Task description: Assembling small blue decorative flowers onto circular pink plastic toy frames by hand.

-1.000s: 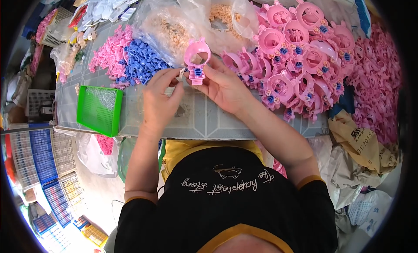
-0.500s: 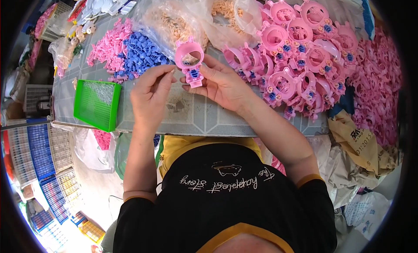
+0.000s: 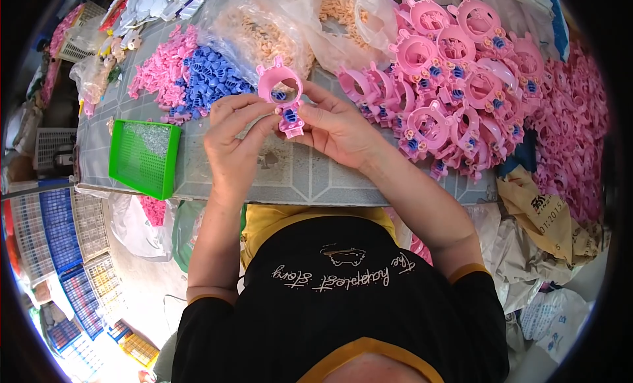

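Observation:
In front of me a pink plastic figure (image 3: 262,86) stands tilted up, with a round open ring for a head, small ears and a blue piece in its body. My right hand (image 3: 339,129) grips it from the right, thumb and fingers around its lower body. My left hand (image 3: 236,135) is closed in a pinch at the figure's left side, fingertips against the body just below the ring. Whatever those fingertips hold is too small or hidden to name. Behind the figure lie a heap of blue plastic parts (image 3: 214,79) and a heap of pink plastic parts (image 3: 161,69).
A green basket (image 3: 145,182) with small shiny bits sits at the table's left front. Similar pink figures (image 3: 455,86) are piled on the right, beside a large pink heap (image 3: 570,126). Clear plastic bags (image 3: 297,20) hold peach-coloured pieces at the back. White parts lie far left.
My left hand has moved right, from just beside the figure to touching its body. The figure has shifted slightly left in my right hand's grip.

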Motion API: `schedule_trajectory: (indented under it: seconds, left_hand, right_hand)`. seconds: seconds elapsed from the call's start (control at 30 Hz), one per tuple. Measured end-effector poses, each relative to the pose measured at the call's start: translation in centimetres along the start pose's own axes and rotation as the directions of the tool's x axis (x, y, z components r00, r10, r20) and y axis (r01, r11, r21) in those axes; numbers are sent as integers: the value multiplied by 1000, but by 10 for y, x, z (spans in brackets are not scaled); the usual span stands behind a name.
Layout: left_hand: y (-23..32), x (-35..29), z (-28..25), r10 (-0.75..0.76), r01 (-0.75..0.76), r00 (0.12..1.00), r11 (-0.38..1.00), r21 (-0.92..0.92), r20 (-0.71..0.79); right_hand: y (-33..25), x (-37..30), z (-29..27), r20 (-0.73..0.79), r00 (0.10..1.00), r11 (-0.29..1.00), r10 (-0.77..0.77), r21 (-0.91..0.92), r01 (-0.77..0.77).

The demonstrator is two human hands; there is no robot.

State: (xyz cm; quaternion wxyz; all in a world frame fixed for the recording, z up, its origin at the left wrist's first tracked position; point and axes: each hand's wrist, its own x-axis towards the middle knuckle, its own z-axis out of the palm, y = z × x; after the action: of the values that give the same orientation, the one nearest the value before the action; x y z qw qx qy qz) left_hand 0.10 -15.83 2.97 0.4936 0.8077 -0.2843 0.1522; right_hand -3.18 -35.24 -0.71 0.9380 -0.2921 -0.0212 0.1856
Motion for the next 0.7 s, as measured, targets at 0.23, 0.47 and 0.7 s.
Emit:
schedule_trajectory:
  seconds: [0.23, 0.47, 0.7]
  left_hand:
    - [-4, -1, 3, -38, 39, 999, 999, -28, 23]
    - [6, 2, 1, -104, 103, 994, 995, 13, 44]
    - [10, 0, 0, -88, 84, 995, 993, 80, 49]
  right_hand:
    - [-1, 2, 1, -31, 998, 996, -58, -64, 56]
    - [-3, 0, 1, 10, 1000, 1000, 1, -27, 0]
    - [-2, 0, 3, -24, 999, 996, -43, -82, 40]
